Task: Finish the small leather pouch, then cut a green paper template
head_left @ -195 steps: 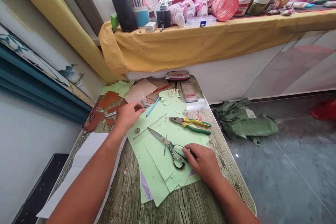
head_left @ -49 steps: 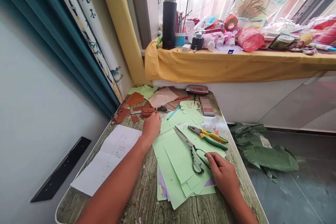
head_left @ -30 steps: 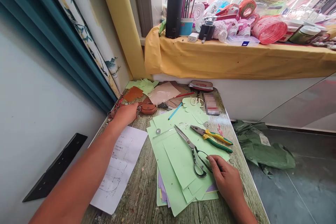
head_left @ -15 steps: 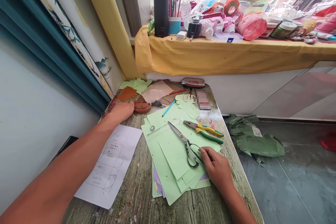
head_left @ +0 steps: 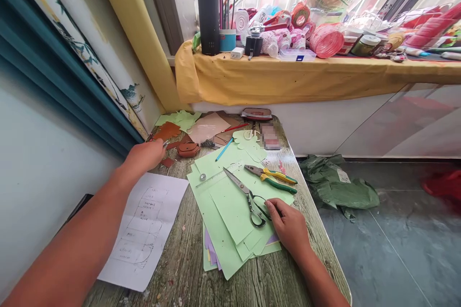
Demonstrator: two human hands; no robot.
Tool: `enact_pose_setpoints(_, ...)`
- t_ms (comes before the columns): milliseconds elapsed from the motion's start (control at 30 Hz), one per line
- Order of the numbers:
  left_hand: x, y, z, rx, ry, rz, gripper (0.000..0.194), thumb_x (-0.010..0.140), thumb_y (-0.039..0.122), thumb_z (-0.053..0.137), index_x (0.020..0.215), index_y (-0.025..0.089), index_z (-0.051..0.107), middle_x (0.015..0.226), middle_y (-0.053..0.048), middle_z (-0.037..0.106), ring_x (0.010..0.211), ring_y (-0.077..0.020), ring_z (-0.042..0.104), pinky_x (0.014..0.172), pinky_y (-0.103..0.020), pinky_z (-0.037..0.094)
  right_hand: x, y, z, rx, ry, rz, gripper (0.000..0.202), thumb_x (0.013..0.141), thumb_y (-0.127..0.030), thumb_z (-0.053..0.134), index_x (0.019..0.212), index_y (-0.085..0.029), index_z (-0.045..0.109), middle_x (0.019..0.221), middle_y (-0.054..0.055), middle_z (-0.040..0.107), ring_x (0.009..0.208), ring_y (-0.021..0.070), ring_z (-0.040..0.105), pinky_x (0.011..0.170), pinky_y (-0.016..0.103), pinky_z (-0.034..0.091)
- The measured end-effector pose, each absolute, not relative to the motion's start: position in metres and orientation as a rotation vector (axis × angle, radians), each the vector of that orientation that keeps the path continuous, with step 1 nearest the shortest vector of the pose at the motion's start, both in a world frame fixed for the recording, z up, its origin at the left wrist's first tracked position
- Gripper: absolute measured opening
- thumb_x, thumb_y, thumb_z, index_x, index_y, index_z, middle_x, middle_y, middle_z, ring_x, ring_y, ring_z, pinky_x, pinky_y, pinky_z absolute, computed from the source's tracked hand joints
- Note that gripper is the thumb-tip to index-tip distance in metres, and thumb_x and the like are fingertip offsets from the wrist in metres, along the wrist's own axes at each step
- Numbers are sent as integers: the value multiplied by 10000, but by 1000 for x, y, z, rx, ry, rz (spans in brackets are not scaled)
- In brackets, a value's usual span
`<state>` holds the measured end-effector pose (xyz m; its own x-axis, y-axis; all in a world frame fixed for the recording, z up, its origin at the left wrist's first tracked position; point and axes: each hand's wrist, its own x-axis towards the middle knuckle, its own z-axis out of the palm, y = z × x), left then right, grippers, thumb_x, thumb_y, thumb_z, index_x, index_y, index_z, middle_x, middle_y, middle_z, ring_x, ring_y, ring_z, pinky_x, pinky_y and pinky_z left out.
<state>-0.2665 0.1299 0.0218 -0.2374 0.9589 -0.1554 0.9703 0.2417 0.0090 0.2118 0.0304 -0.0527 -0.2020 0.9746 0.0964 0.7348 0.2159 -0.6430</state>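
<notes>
My left hand (head_left: 147, 153) reaches to the far left of the table, its fingers closed around something small that I cannot make out, beside brown leather scraps (head_left: 167, 130) and a small brown leather pouch (head_left: 188, 149). My right hand (head_left: 289, 223) rests at the right edge of the green paper sheets (head_left: 230, 211), fingers closed on a handle loop of the scissors (head_left: 249, 195). The scissors lie shut on the paper. Beyond them are pliers (head_left: 272, 178) with yellow and green handles, a clear ruler (head_left: 219, 175) and a blue pen (head_left: 224, 149).
A white sheet with drawn outlines (head_left: 144, 230) lies on the wooden table (head_left: 180, 268) at left. At the back are a pencil case (head_left: 257, 114) and pink leather (head_left: 208, 127). A windowsill with a yellow cloth (head_left: 288, 81) holds a black flask (head_left: 208, 14) and craft supplies.
My left hand has moved left, away from the brown pouch, uncovering more small leather pieces. My right hand stays at the scissors. The view has shifted slightly to the right.
</notes>
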Motion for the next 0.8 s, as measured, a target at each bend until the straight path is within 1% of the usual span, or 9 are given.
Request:
enact_pose_setpoints(33,-260,128,27,1864,2378,-154,401,974,445,469,1117,157,708,945,-244,777,881,-418,752,747,-432,515,212,30,-53,-1577,-2009,648,478,1106,-544,448,968,-237,787,884,70,855,787,278,804,708,342,523)
enact_pose_setpoints(100,-239,128,36,1939,2290,-153,430,1020,488,406,1155,203,698,983,-172,792,879,-359,751,724,-382,497,212,30,-54,-1580,-2007,641,459,1103,-535,465,966,-237,786,880,62,852,779,271,800,709,337,515)
enact_pose_setpoints(167,-213,134,42,2003,2194,-142,425,1041,481,395,1190,221,697,1048,-150,800,929,-335,753,734,-360,492,212,30,-54,-1581,-2004,629,448,1102,-529,478,964,-236,788,877,56,851,769,263,798,705,332,511)
enact_pose_setpoints(233,-187,143,43,2009,2169,-196,406,1040,475,434,1212,222,702,1117,-163,801,991,-342,755,755,-361,504,212,30,-54,-1573,-2005,622,446,1104,-522,478,962,-236,790,877,55,852,767,259,800,702,327,510)
enact_pose_setpoints(300,-165,154,38,2000,2168,-243,382,1028,432,471,1191,192,720,1136,-198,797,1018,-366,756,777,-380,522,212,30,-54,-1561,-2011,617,447,1108,-514,472,960,-238,791,879,55,854,774,256,804,701,323,512)
enact_pose_setpoints(400,-145,170,25,1986,2158,-312,338,1001,349,519,1148,158,756,1139,-230,802,1040,-374,766,817,-394,549,211,29,-54,-1555,-2019,601,447,1113,-510,466,965,-240,790,880,53,856,773,259,805,698,325,508)
enact_pose_setpoints(533,-132,183,8,1979,2142,-369,282,931,266,596,1087,146,798,1113,-247,812,1037,-367,782,855,-395,569,212,29,-54,-1548,-2027,597,444,1117,-507,465,976,-238,789,887,46,856,775,258,805,701,330,507)
enact_pose_setpoints(633,-130,186,1,2008,2145,-356,319,924,239,583,1143,140,792,1147,-259,806,1064,-371,777,866,-401,574,212,29,-55,-1542,-2026,608,437,1116,-501,467,974,-243,789,877,44,854,769,253,802,703,328,514)
enact_pose_setpoints(800,-131,182,2,2094,2154,-317,349,977,253,521,1233,160,740,1192,-227,794,1096,-369,759,869,-407,564,212,30,-55,-1533,-2021,624,424,1112,-489,478,967,-244,792,875,48,854,774,249,802,699,318,513)
